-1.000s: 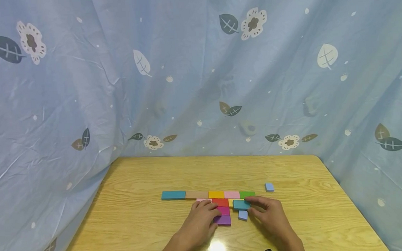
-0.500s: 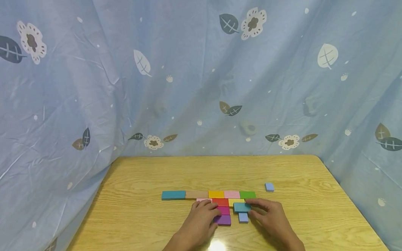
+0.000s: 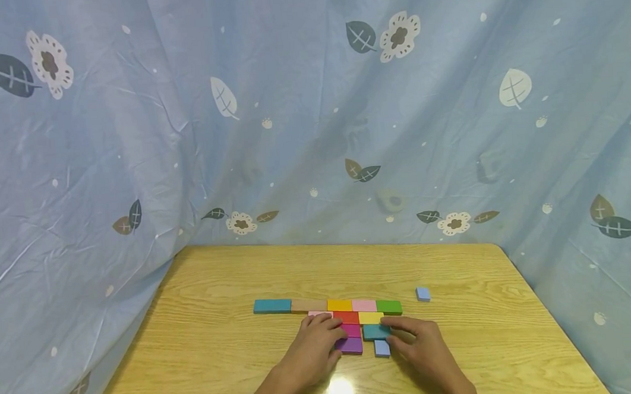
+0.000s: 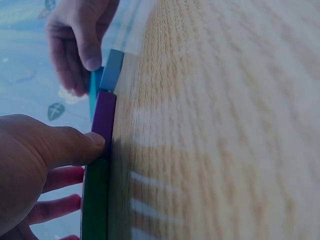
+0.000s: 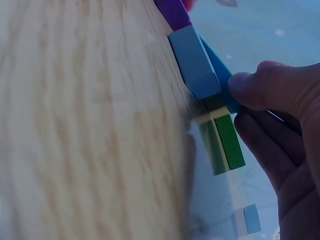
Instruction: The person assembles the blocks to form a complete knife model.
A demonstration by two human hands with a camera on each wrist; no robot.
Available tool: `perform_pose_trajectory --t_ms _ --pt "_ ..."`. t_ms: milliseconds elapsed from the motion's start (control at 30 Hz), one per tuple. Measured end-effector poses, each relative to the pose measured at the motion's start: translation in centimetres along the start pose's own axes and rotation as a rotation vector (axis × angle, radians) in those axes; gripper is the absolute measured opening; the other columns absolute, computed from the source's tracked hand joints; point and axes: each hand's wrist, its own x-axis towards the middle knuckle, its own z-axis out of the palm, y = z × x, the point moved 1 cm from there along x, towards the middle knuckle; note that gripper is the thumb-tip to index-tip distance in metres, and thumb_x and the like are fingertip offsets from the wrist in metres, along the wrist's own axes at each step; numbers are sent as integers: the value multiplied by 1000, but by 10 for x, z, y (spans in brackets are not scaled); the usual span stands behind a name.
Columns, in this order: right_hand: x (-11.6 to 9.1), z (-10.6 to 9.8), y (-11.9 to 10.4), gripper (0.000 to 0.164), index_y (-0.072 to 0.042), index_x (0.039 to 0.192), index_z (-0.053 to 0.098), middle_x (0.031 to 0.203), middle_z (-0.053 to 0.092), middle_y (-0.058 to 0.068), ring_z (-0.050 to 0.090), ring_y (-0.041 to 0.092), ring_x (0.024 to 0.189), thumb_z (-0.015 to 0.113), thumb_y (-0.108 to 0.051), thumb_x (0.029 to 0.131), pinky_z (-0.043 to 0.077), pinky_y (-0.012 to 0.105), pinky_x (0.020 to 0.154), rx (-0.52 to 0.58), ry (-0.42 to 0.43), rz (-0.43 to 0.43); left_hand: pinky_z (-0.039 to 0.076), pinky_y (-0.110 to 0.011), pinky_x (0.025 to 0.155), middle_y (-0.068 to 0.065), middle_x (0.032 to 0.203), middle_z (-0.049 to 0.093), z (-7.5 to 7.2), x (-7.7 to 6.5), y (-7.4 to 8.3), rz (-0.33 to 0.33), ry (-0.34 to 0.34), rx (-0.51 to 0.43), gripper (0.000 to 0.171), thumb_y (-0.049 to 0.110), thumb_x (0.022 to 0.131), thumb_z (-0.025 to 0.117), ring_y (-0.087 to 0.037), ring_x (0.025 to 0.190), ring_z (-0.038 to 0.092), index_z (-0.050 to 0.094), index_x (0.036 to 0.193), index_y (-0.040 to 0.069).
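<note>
In the head view my right hand pinches a teal block between thumb and fingertips. This block lies just below a yellow block, with a small light blue block at its near side. A narrow gap separates it from the magenta block. My left hand rests over the left part of the group, covering some of it. Its thumb presses the near side of the purple block in the left wrist view, beside a dark green block, while the other fingers stretch out behind.
A back row holds another teal block, a tan block, an orange block, a pink block and a green block. One light blue block lies apart at right. A patterned curtain surrounds the wooden table.
My right hand has drawn the teal block nearer, off the yellow block it overlapped, and slightly left. The small light blue block has shifted nearer too. My left hand stays put.
</note>
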Motion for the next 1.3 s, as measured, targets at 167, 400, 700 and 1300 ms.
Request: perform_pose_trajectory --t_ms 167,400,700,1300 --pt "1 2 -1 36 -22 121 85 120 83 -9 76 16 120 88 -4 90 62 37 104 -34 -9 -50 49 -58 117 3 149 70 0 0 0 -2 -2 6 28 27 98 83 -28 145 59 81 126 28" --pt "2 2 -1 36 -21 123 85 122 82 -11 75 16 122 87 -4 91 61 39 106 -43 -43 -36 49 -58 117 3 149 70 2 0 0 -3 -6 6 28 27 99 82 -28 146 58 81 127 27" --pt "4 4 0 37 -22 121 85 121 83 -8 77 14 116 89 -3 89 62 40 105 -43 -29 -11 49 -58 118 1 150 70 1 0 1 2 1 4 29 25 98 82 -29 145 59 81 127 26" --pt "6 10 -2 40 -24 116 85 115 83 -13 79 10 111 91 0 85 62 38 104 -11 32 33 49 -58 117 1 149 71 0 0 1 4 3 11 28 26 98 83 -29 145 60 81 126 26"
